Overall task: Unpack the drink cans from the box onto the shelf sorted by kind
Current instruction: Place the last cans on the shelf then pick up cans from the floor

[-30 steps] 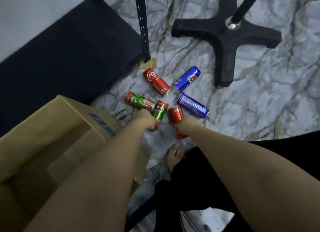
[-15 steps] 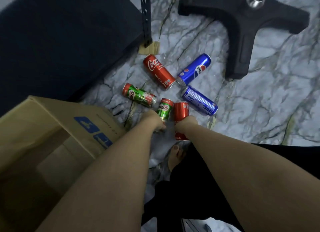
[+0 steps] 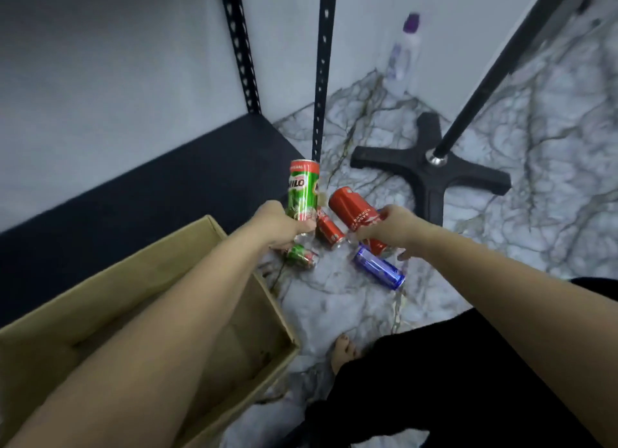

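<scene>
My left hand (image 3: 282,227) grips a green Milo can (image 3: 302,189), held upright above the floor near the shelf's front edge. My right hand (image 3: 391,228) holds a red cola can (image 3: 354,210), tilted up to the left. On the marble floor below lie a second green Milo can (image 3: 301,255), a second red cola can (image 3: 329,231) and a blue Pepsi can (image 3: 379,271). The dark bottom shelf (image 3: 150,193) stands bare to the left. The open cardboard box (image 3: 214,233) sits at lower left, partly hidden by my left forearm.
Two black perforated shelf posts (image 3: 322,66) rise behind the cans. A black cross-shaped stand base (image 3: 431,173) with a slanted pole stands on the floor at right. A clear bottle with a purple cap (image 3: 403,56) stands by the wall. My bare foot (image 3: 342,352) rests near the box.
Both hands have lifted off the floor, the left raising a green Milo can upright, the right raising a red cola can. The camera has tilted up, showing the wall and posts.
</scene>
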